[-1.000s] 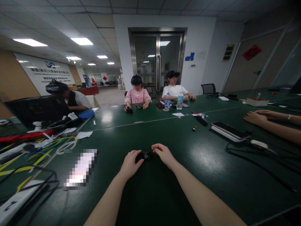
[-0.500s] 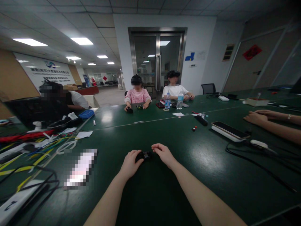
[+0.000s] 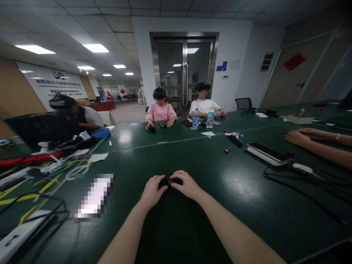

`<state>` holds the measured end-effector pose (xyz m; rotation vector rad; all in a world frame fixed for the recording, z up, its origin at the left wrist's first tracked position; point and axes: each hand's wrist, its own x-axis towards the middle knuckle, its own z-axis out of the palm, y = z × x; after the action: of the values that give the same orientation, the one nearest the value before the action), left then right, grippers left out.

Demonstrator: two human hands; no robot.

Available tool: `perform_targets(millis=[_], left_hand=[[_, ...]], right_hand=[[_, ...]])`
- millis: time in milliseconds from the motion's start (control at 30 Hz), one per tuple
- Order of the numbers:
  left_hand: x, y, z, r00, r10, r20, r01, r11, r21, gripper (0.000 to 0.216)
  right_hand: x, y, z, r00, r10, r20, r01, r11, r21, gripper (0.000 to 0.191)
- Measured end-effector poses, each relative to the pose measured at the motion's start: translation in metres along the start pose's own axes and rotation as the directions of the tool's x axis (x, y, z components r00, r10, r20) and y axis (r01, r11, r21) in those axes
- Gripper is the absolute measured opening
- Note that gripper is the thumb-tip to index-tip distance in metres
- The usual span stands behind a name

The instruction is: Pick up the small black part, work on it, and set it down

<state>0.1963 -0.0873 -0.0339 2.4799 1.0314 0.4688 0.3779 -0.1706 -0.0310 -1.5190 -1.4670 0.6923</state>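
A small black object with a lighter patch in its middle [image 3: 170,181] lies on the dark green table in front of me; its kind is too small to make out. My left hand [image 3: 153,189] grips its left end, thumb in front and fingers behind. My right hand [image 3: 187,185] closes over its right end in the same way, thumb toward the middle. The fingers cover both ends, and only the middle part shows between the thumbs.
To the left lie a blurred-out phone-like thing [image 3: 95,198], tangled cables [image 3: 41,190] and a white power strip [image 3: 23,236]. On the right are a phone on a white box [image 3: 268,153] and a co-worker's hands [image 3: 302,136]. Bottles [image 3: 210,118] stand at the far side, where people sit.
My right hand has moved left and taken hold of the black object's right end, where it was apart before. My left hand keeps its grip.
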Motion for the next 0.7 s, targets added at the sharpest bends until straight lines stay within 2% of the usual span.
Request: perform_targets(millis=[200,467,700], left_hand=[[0.0000,0.0034,-0.0012,1.000,-0.009,-0.001,0.009,1.000,-0.002,0.042],[0.0012,-0.0029,0.0028,0.998,0.045,-0.042,-0.045,0.999,-0.006,0.043],[0.0008,-0.0034,0.0025,0.997,0.057,-0.045,-0.057,0.998,-0.005,0.042]], right_hand=[[0.0005,0.0025,0.0026,1.000,-0.001,0.019,0.002,0.999,-0.053,0.028],[0.0022,0.0010,0.0039,0.998,-0.027,0.053,0.038,0.971,-0.237,0.026],[0.0031,0.0027,0.0053,0.998,-0.036,0.058,0.050,0.967,-0.251,0.022]])
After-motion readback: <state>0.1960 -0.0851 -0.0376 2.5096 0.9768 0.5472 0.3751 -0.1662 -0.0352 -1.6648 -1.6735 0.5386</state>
